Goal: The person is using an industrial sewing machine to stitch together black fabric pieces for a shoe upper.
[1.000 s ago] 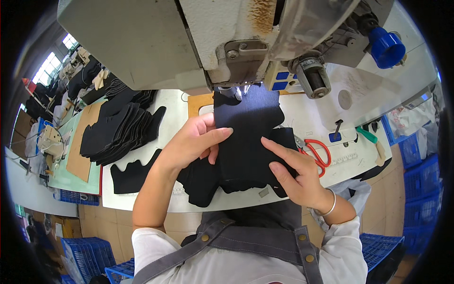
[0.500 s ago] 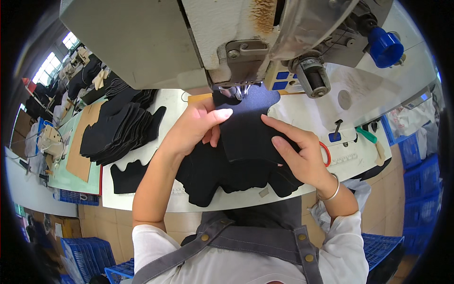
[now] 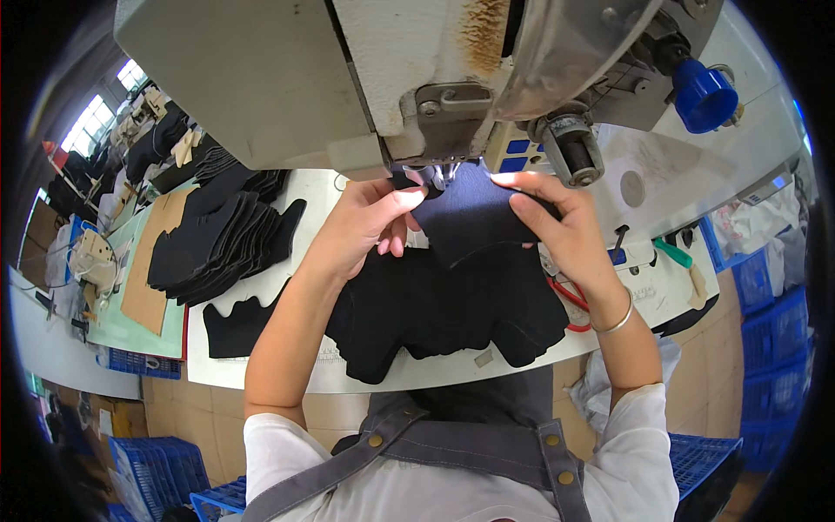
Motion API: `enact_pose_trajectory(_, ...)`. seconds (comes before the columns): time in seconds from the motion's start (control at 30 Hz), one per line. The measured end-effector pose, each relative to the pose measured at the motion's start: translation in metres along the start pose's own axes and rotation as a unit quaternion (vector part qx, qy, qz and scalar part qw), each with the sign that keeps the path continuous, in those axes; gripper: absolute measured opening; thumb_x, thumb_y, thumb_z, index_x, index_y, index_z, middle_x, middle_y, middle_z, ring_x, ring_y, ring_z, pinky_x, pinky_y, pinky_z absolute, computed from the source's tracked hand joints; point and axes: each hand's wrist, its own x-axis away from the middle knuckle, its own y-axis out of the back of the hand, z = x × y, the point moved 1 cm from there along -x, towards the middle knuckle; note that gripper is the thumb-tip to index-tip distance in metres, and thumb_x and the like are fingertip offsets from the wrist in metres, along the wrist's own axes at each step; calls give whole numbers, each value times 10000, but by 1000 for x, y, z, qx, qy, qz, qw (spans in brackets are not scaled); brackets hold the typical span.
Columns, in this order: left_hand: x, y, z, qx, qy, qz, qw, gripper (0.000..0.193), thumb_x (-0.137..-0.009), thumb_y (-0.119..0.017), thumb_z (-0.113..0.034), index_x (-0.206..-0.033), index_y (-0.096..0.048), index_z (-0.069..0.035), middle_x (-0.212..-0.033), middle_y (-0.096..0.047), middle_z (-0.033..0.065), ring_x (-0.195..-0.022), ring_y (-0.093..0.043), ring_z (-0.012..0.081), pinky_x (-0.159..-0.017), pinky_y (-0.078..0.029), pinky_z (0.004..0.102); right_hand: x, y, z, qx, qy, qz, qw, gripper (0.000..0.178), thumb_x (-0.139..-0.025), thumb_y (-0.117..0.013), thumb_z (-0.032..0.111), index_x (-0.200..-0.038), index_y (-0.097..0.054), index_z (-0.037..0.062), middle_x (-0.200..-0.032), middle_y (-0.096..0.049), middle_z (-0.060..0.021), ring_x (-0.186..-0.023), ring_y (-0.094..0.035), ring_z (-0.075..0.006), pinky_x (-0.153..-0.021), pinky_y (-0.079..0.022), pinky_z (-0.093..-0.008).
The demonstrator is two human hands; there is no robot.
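Observation:
A black fabric piece (image 3: 474, 217) lies under the needle area of the sewing machine (image 3: 448, 130), lit by a bright lamp. My left hand (image 3: 374, 217) pinches its left edge close to the presser foot (image 3: 440, 177). On the other side my right hand (image 3: 561, 222) grips the right edge between thumb and fingers, its fingertips near the machine head. Below, more black fabric (image 3: 435, 304) is spread on the white table (image 3: 270, 370) toward my body. The needle tip itself is too small to make out.
Stacked black cut pieces (image 3: 217, 244) sit at the left, with a single cut piece (image 3: 239, 326) nearer me. Red-handled scissors (image 3: 570, 300) rest beside my right wrist. A green-handled tool (image 3: 672, 252) lies farther right. Blue crates (image 3: 774, 348) stand on the floor at right.
My right hand has moved up and slightly right, turning the fabric piece so its lower edge tilts and shifts away from me. More of the scissors shows. The left hand has barely moved.

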Motion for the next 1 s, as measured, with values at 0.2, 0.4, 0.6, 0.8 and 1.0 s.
enact_pose_trajectory(0.2, 0, 0, -4, -4, 36, 12, 999, 198, -790, -569, -200, -884, -553, -27, -598, -545, 32, -415, -493, 76, -355, -323, 169, -17, 13, -10, 33, 0, -26, 999, 197, -794, -592, 152, -924, -588, 3, -790, -573, 8, -693, -506, -53, -586, -450, -204)
enact_pose_trajectory(0.4, 7, -10, 0, -7, 2, -28, 1000, 181, -788, -579, -202, -725, -516, -45, -587, -541, 21, -399, -473, 86, -354, -319, 180, -35, 17, -1, 46, 69, -3, 997, 170, -792, -578, 165, -830, -575, 0, -727, -546, 21, -701, -485, -45, -640, -418, -213)
enact_pose_trajectory(0.6, 7, -13, 2, 2, -7, -23, 1000, 181, -798, -554, -221, -781, -570, -41, -612, -555, 22, -406, -485, 84, -363, -326, 180, -39, 16, -4, 45, 148, -46, 987, 127, -795, -560, 118, -785, -551, -8, -734, -552, -6, -699, -510, -65, -645, -425, -219)
enact_pose_trajectory(0.8, 6, -16, 6, 19, -1, -36, 999, 190, -804, -542, -220, -737, -571, -44, -621, -556, 30, -424, -494, 92, -381, -339, 188, -52, 19, -24, 62, 93, -39, 993, 122, -794, -555, 102, -809, -541, -18, -733, -556, -17, -698, -513, -80, -631, -425, -229)
enact_pose_trajectory(1.0, -4, -10, 13, 37, -16, -30, 999, 222, -832, -493, -209, -725, -558, -26, -632, -554, 29, -439, -500, 98, -387, -344, 193, -66, 22, -43, 81, 28, -25, 996, 124, -792, -549, 83, -836, -529, -31, -732, -560, -31, -696, -518, -99, -614, -425, -241)
